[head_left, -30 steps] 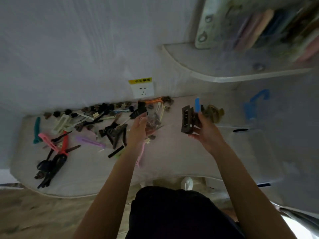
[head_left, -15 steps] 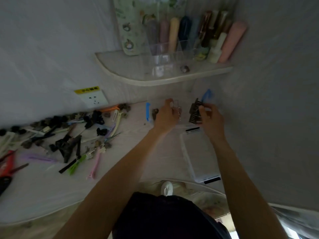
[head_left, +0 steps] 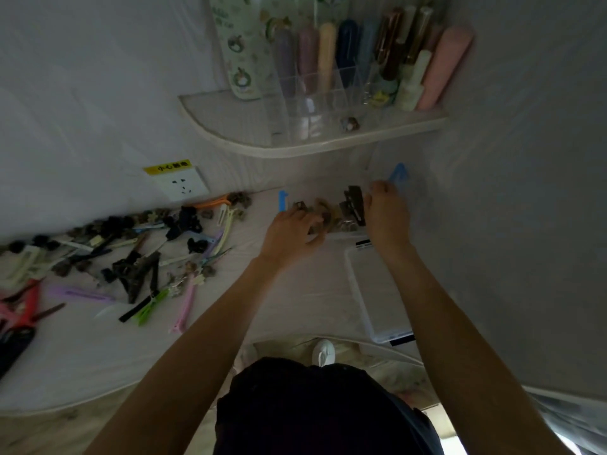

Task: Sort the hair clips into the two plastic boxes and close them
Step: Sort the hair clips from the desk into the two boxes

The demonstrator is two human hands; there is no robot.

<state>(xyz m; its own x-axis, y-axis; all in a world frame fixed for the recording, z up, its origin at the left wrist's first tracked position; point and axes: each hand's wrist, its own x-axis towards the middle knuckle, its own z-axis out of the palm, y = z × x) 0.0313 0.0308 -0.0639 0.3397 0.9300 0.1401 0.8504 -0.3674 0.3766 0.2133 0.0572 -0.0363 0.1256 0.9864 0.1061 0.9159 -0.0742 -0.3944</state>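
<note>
A clear plastic box (head_left: 387, 178) with blue latches (head_left: 281, 200) stands at the back of the counter, with brown clips (head_left: 328, 211) inside. My left hand (head_left: 290, 229) reaches into its left part, fingers curled around small hair clips. My right hand (head_left: 387, 218) is at the box's right part and holds a dark claw clip (head_left: 354, 203) upright against the brown clips. A second clear box (head_left: 377, 290) with black latches lies flat nearer to me, under my right forearm. A pile of loose hair clips (head_left: 138, 267) of many colours covers the counter's left side.
A wall shelf (head_left: 295, 146) above the box carries a clear organiser with tubes and bottles. A wall socket (head_left: 180, 185) with a yellow label is at the left of the box. The counter's curved front edge (head_left: 98, 399) runs below the clip pile.
Both hands travelled right from the clip pile to the blue-latched box, carrying the small clips and the dark claw clip. They now sit lower, inside the box.
</note>
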